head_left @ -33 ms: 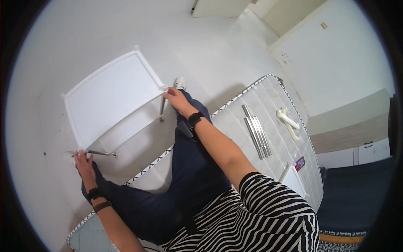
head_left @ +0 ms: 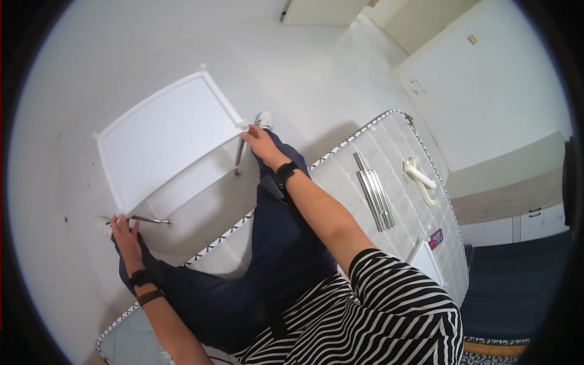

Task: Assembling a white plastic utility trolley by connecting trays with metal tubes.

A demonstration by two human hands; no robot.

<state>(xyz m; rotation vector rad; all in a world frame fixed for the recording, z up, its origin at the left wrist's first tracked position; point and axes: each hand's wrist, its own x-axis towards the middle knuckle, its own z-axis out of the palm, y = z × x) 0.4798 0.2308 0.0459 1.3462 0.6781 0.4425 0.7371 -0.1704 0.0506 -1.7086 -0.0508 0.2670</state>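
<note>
A white, shallow-rimmed shelf tray (head_left: pixel 164 137) is the top of a small rack standing on the floor before me. Metal posts (head_left: pixel 238 157) run down from it to a second white tier (head_left: pixel 191 181), partly hidden underneath. Round fittings sit at its corners. My left hand (head_left: pixel 128 243) has its fingers closed around the near left corner. At the near right corner, my right hand (head_left: pixel 264 147) grips the rim with thumb and fingertips. Both hands touch the same tray, one at each end of its near edge.
I sit on a mattress (head_left: pixel 328 188) with patterned edging. To my right on it lie several metal tubes (head_left: pixel 376 199), white curved handle-like parts (head_left: pixel 420 181), another white tray (head_left: pixel 427 261) and a small colourful packet (head_left: pixel 435 239). Cabinets (head_left: pixel 541 220) stand farther right.
The tray and both hands sit slightly farther right and up in the picture. The whole view has shifted a little the same way. Both holds look unchanged.
</note>
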